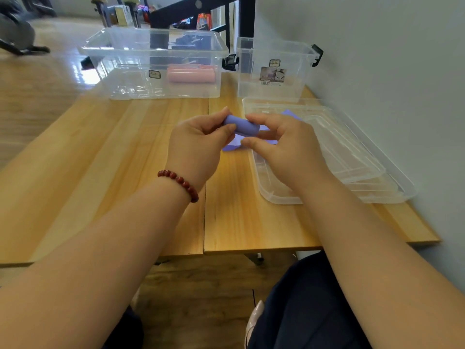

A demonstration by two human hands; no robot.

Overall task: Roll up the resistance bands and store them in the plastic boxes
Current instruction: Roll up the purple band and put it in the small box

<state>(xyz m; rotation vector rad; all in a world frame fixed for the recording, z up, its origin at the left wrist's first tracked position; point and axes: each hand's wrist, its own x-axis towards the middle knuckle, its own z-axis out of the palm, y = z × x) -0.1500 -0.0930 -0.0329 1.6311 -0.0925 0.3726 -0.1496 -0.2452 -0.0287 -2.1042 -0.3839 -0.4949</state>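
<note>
A purple resistance band [241,125] is partly rolled into a short cylinder above the middle of the wooden table [100,159]. My left hand [198,144] pinches the roll's left end between thumb and fingers. My right hand [281,144] grips its right end, and the loose flat tail lies under my fingers toward the lids. A pink rolled band [191,74] lies inside the large clear plastic box [130,59] at the back. A smaller clear box [289,84] stands to the right of it, with nothing visible inside.
Clear plastic lids [352,159] lie stacked on the table's right side beside the grey wall [390,71]. Dark latches hang on the boxes' sides. The table's front edge runs just above my knees. Wooden floor and furniture legs show beyond the table.
</note>
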